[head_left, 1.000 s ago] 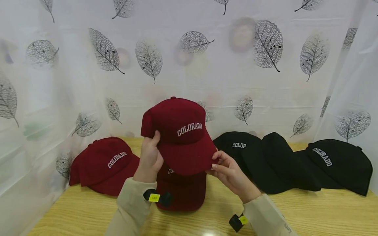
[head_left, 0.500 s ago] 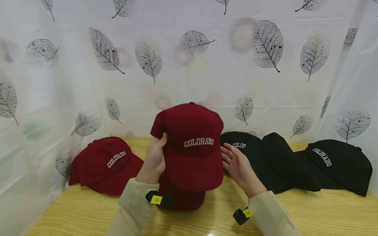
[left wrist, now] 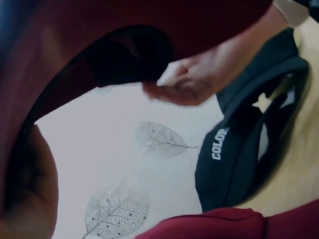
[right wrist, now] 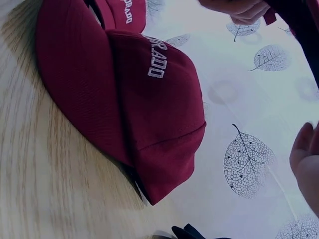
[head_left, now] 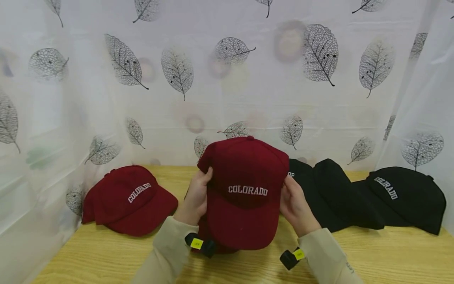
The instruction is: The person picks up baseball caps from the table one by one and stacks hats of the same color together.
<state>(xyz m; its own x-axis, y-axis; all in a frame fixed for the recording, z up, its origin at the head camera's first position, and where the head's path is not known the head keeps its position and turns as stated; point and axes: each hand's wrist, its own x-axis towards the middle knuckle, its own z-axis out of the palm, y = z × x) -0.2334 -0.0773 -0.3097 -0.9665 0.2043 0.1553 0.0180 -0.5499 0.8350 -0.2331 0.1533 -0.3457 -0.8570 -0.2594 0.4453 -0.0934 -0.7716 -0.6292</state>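
Observation:
A dark red baseball cap (head_left: 248, 169) with white COLORADO lettering is held up at the centre, brim toward me and tilted down. My left hand (head_left: 196, 197) grips its left side, thumb in front and the other fingers mostly hidden behind. At the opposite side, my right hand (head_left: 296, 205) holds the cap's lower edge; the left wrist view shows those fingers (left wrist: 187, 82) at the rim near the cap's dark opening. Under the held cap, a second red cap on the table is mostly covered in the head view, but its crown (right wrist: 159, 104) shows plainly in the right wrist view.
More red caps (head_left: 131, 201) lie nested at the left of the wooden table (head_left: 103, 256). Black caps (head_left: 331, 197) lie in an overlapping row on the right, the end one (head_left: 408, 197) near the side curtain. A leaf-patterned curtain (head_left: 227, 90) hangs behind.
The held red cap has moved right and down and levelled out to face me. My right hand let go of its brim, then took hold of the cap's right side.

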